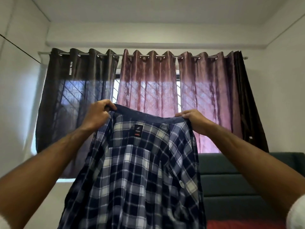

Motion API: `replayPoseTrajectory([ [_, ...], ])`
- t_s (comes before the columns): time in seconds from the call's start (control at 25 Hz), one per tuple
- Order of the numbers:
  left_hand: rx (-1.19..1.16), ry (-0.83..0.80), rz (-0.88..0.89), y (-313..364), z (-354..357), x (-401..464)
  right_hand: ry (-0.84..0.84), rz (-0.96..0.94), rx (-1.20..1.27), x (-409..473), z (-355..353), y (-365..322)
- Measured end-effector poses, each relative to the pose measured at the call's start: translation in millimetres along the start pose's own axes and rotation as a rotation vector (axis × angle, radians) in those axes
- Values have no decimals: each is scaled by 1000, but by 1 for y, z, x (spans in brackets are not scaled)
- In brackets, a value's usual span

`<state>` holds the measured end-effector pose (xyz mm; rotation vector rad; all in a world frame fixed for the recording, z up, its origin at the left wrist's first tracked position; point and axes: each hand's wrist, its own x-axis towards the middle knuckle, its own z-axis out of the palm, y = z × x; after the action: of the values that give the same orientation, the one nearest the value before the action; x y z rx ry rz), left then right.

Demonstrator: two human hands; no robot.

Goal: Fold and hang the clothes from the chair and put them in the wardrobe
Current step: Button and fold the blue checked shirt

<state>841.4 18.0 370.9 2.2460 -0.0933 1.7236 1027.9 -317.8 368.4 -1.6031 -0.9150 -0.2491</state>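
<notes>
While both arms are raised in front of the curtained window, the person holds a navy and white checked shirt up by its collar, the inside label facing the camera. The left hand has its fingers curled round the collar's left end, and the right hand pinches the right end, so the collar band stretches between them with a slight sag. The shirt hangs free below, well clear of the purple curtains and the dark green headboard behind. It looks light, thin and limp, likely to swing and crease rather than keep a shape. The collar and shoulder seams seem the best places to hold, being the firmest parts, for slipping in a hanger; none is in view.
</notes>
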Motion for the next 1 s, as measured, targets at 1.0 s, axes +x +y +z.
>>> replayPoseTrajectory([
  [1.0, 952, -911, 709, -5, 14, 12, -312, -665, -1658, -10, 16, -5],
])
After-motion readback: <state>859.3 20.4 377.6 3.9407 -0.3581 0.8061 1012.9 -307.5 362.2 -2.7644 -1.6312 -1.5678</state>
